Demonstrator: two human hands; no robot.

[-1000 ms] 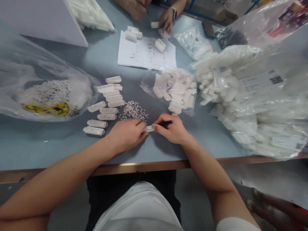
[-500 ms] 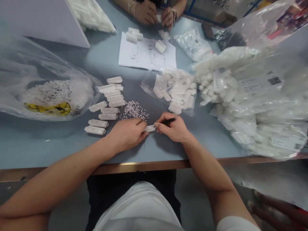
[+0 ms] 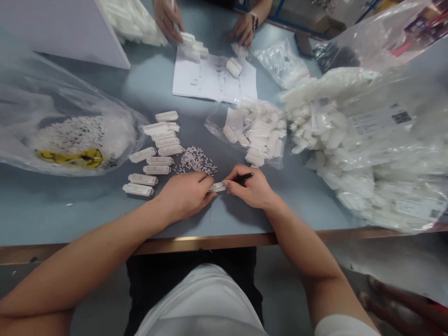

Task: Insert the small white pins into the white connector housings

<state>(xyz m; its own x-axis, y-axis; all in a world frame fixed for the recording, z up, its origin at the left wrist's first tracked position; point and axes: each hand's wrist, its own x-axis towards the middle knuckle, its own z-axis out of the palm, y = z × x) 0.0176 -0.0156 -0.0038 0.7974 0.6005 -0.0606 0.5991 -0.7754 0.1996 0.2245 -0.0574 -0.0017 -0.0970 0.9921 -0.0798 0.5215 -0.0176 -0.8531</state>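
Looking down at the blue-grey laminate table [image 3: 70, 210] with its wooden front edge [image 3: 210, 242], I have both hands together just past that edge. My left hand [image 3: 184, 196] is curled nearly shut, pinching the left end of a narrow white perforated plastic strip [image 3: 217, 187]. My right hand [image 3: 248, 186] is also closed, gripping a slim black pen [image 3: 243, 177] whose barrel points to the far right; its tip is hidden by my fingers. Those fingers touch the strip's right end, so the strip sits between my hands, above the table.

Just far of my left hand lies a loose heap of tiny white plastic pins [image 3: 195, 160]. Left of that, white rectangular connector blocks [image 3: 138, 189] lie in a loose column. Further left is a clear plastic bag of white parts [image 3: 70, 140] with a yellow label. To my right, a big clear bag of white plastic parts [image 3: 367, 149] spills across the table, and a smaller clear bag of white blocks [image 3: 250, 133] lies near my right hand. At the far side, a co-worker's two hands [image 3: 243, 30] work beside a printed white paper sheet [image 3: 210, 79].
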